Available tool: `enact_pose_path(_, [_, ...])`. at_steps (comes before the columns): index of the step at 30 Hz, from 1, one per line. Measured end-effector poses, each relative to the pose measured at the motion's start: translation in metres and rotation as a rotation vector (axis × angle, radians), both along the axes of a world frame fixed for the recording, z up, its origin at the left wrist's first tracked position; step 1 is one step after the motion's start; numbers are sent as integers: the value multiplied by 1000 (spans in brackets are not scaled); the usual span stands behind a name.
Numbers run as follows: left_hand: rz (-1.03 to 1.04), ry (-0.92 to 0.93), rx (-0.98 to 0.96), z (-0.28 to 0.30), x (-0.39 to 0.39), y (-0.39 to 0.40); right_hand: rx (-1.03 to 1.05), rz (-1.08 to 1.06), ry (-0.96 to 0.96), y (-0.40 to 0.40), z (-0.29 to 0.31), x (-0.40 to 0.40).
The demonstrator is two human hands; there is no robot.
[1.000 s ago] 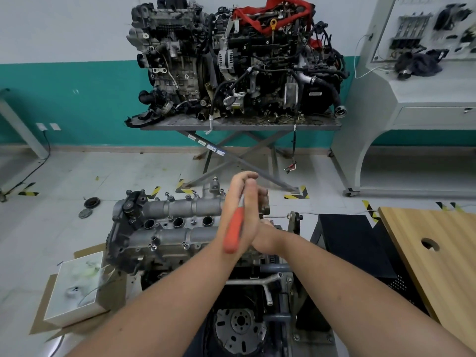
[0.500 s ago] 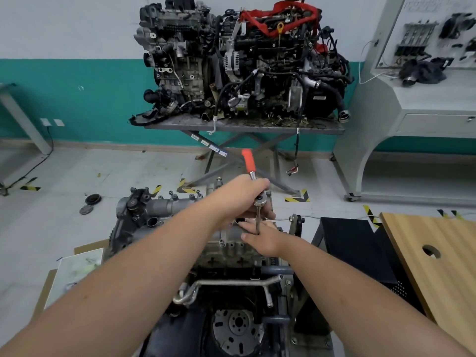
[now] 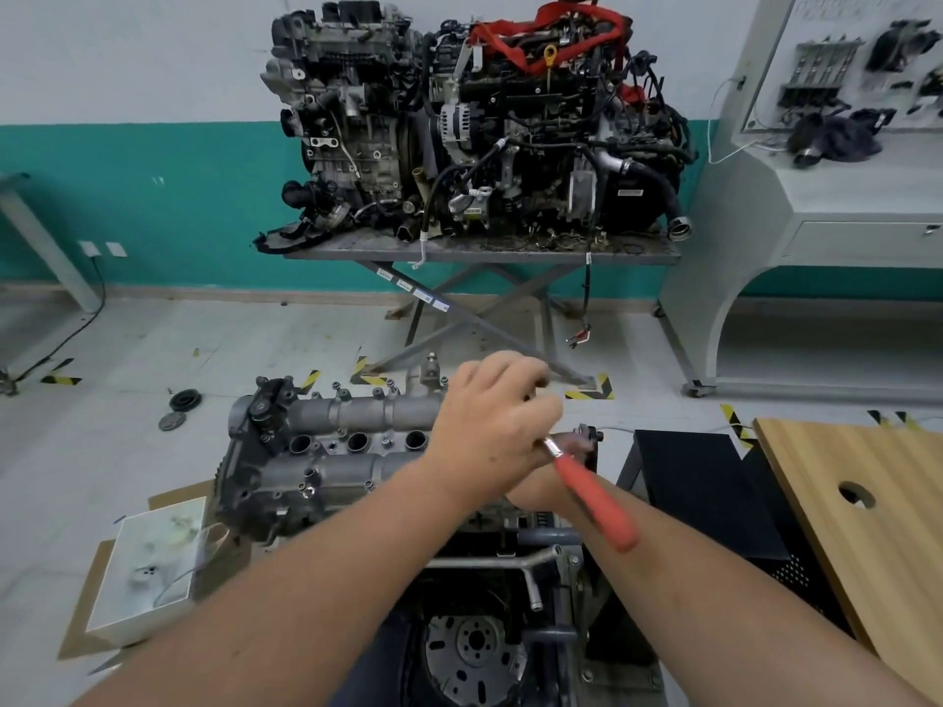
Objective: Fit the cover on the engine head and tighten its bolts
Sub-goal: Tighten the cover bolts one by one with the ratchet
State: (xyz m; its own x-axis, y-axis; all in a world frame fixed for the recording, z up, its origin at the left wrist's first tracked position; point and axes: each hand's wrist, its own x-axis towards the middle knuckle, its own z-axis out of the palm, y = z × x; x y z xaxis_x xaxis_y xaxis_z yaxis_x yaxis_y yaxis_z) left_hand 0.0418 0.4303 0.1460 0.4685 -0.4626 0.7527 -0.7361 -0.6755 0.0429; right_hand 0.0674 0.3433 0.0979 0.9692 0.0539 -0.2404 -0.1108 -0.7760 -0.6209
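The grey cover (image 3: 357,418) lies on the engine head (image 3: 286,502) in front of me, with several bolts along its edges. My left hand (image 3: 490,426) reaches over the cover's right end and grips the head of a ratchet (image 3: 594,500), whose orange handle points down and right, toward me. My right hand (image 3: 536,492) sits just below the left one, mostly hidden by it and by the handle. The socket and the bolt under it are out of sight.
A white box (image 3: 148,568) on cardboard lies left of the engine. A black box (image 3: 704,492) and a wooden tabletop (image 3: 867,528) stand to the right. Two engines (image 3: 479,145) sit on a scissor table behind, beside a grey console (image 3: 842,206).
The orange handle has swung clockwise: from pointing toward me at the left, to pointing away, to pointing toward me at the right. Both hands stayed at the cover's right end.
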Motion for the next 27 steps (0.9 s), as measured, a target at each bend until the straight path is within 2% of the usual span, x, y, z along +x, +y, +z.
enact_pose_path(1, [-48, 216, -306, -2, -3, -2, 49, 129, 131, -8, -4, -1])
enact_pose_path(2, [-76, 484, -594, -2, -8, -9, -86, 261, 111, -19, -29, -2])
enact_pose_path(3, [-104, 702, -850, -3, -11, -16, -71, 279, -14, -13, -27, -6])
enact_pose_path(4, [-122, 873, -1079, -4, -11, -24, 59, 398, 127, -24, -24, -4])
enact_pose_path(5, [-131, 1030, -1272, -3, -8, -28, 86, 410, 160, -30, -25, -2])
enact_pose_path(6, [-134, 1153, -1412, 1, -3, -29, 93, 376, 129, -32, -31, 2])
enact_pose_path(8, [-136, 1292, -1470, 8, 4, -22, 104, 336, 100, -25, -39, 9])
enact_pose_path(16, [-138, 1515, -1014, 31, 15, 3, 0, 369, 184, -29, -44, 13])
enact_pose_path(20, [-3, 1508, -591, 58, 19, 1, -23, 356, 210, -32, -46, 13])
enact_pose_path(22, [105, 1345, -228, 70, 21, -3, -27, 344, 200, -32, -44, 12])
enact_pose_path(25, [224, 904, 373, 74, 18, -12, -37, 400, 184, -32, -40, 9])
enact_pose_path(26, [244, 715, 512, 67, 15, -14, -20, 396, 183, -31, -35, 6])
enact_pose_path(27, [250, 539, 563, 60, 12, -16, -8, 380, 189, -28, -32, 5])
